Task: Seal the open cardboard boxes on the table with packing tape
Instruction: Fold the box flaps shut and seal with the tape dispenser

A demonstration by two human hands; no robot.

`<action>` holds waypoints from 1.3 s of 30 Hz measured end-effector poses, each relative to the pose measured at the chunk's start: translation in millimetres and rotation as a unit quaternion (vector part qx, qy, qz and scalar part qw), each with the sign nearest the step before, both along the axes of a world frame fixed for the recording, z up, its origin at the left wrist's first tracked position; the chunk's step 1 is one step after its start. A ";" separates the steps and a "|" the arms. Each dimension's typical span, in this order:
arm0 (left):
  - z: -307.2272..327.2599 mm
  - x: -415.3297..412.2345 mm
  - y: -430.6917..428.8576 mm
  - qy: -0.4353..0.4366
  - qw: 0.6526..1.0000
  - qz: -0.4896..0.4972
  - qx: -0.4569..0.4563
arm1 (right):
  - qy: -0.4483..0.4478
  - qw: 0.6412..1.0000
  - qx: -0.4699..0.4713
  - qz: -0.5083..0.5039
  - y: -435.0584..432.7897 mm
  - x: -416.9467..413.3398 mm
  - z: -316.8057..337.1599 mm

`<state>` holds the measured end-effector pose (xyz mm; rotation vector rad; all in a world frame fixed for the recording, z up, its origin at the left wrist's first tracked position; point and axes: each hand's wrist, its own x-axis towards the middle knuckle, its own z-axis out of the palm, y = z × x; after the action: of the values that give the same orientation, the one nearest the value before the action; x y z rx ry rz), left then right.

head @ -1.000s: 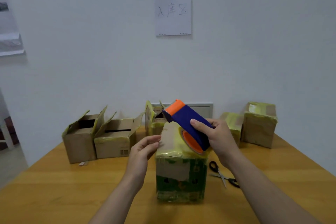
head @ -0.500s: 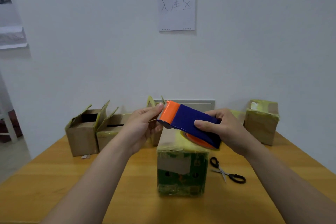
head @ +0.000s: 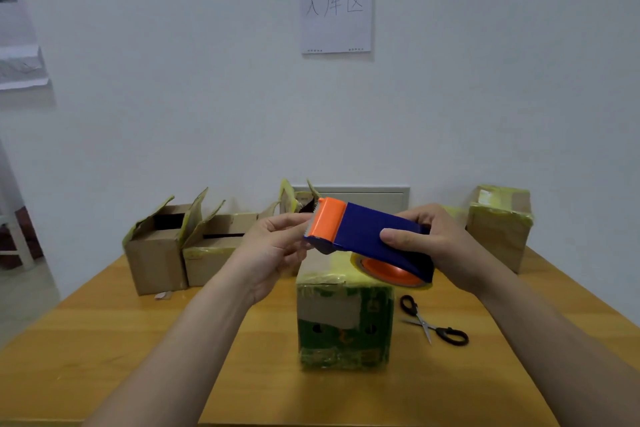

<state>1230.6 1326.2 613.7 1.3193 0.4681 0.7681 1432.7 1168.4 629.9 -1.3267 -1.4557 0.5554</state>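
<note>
The blue plastic tape dispenser with the orange cutter head is up in the air just over the green-printed cardboard box on the wooden table, long axis running side to side, orange end pointing left and tipped up a bit. The right hand is wrapped round the blue body, and the left hand has its fingertips at the toothed end, but I can't tell if it's pinching tape. Black scissors lie just right of that box, with open-flapped brown cardboard boxes back left and a taped-up brown box back right.
</note>
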 end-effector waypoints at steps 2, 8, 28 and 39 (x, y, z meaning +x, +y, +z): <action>1.2 -1.3 -1.1 0.043 0.996 0.045 0.063 | -0.011 0.999 -0.025 -0.017 -0.3 3.6 -0.4; -11.1 -3.7 0.1 0.091 0.991 0.077 0.053 | -0.012 0.997 -0.065 -0.048 -3.7 4.4 3.3; -38.9 -19.9 -4.0 0.192 0.945 0.130 0.231 | -0.193 0.967 -0.103 -0.129 -15.5 9.1 14.5; -37.7 -21.2 1.3 0.160 0.970 0.120 0.141 | -0.176 0.966 -0.102 -0.161 -7.9 5.3 24.5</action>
<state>1209.4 1327.5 576.0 1.6844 0.8100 0.8476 1438.0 1160.5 654.4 -1.8575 -1.4463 0.2682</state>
